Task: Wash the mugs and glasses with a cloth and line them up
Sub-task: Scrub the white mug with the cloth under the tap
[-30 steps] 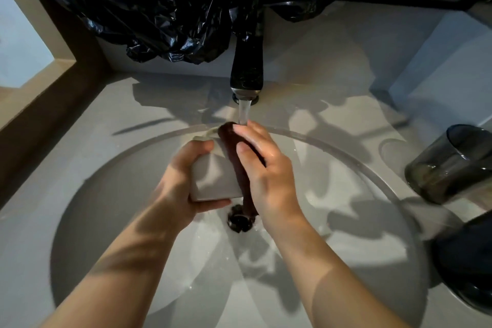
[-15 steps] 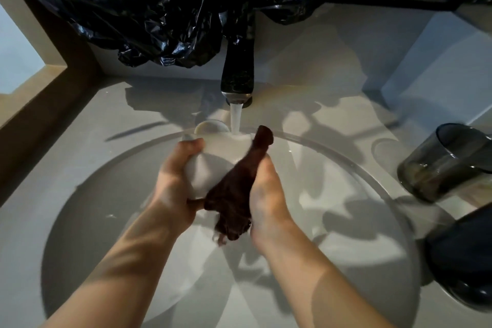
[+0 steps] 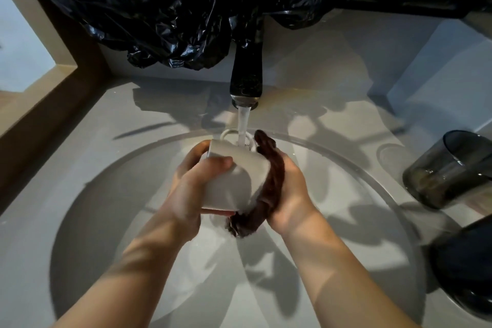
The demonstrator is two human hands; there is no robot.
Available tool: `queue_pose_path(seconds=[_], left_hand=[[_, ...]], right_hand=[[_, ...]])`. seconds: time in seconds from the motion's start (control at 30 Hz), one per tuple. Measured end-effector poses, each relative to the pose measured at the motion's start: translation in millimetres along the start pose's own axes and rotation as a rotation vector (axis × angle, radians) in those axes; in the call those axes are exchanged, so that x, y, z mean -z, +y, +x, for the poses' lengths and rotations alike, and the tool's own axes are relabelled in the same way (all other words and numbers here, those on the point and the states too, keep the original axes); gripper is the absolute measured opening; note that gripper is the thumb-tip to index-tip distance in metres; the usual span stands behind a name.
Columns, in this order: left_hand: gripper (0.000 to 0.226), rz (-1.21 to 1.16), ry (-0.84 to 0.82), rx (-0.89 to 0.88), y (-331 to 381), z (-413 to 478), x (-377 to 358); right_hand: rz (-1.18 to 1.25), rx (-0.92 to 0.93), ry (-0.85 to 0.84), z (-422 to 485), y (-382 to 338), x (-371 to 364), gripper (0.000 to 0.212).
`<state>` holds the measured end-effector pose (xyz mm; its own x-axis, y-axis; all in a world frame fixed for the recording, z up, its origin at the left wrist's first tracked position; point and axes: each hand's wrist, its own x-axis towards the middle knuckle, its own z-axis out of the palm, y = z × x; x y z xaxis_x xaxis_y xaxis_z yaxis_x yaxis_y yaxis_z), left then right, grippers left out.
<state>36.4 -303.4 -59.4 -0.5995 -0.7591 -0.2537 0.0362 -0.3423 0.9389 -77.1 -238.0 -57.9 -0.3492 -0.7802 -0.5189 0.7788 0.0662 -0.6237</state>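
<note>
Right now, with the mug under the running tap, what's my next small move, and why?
Probably rotate the white mug a little in the left hand. The right hand presses the brown cloth against only the mug's right side, while tap water lands near its handle; turning would bring another side to the cloth.

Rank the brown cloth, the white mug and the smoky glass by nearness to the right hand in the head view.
1. brown cloth, held in the right hand.
2. white mug, just left, behind the cloth.
3. smoky glass, far right on the counter.
</note>
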Motion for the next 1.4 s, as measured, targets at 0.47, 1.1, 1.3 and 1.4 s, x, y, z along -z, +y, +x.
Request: queue_pose_path(seconds=[0.47, 1.1, 1.3, 1.4], left_hand=[[0.042, 0.093, -0.149, -0.003, 4.8, 2.4, 5.1], [0.06, 0.288, -0.381, 0.21, 13.4, 0.7, 19.0], [0.104, 0.0, 0.083, 0.094, 4.2, 7.6, 0.1], [0.095, -0.118, 0.205, 0.089, -3.4, 2.4, -10.5]], right_hand=[[-0.188, 0.189, 0.119, 10.8, 3.8, 7.3, 0.049], [-0.728, 0.372, -0.006, -3.0, -8.7, 16.7, 0.008], [-0.409, 0.466, 0.303, 4.3, -0.2, 4.0, 0.015], [-0.314, 0.492, 0.384, 5.7, 6.4, -3.4, 0.015]])
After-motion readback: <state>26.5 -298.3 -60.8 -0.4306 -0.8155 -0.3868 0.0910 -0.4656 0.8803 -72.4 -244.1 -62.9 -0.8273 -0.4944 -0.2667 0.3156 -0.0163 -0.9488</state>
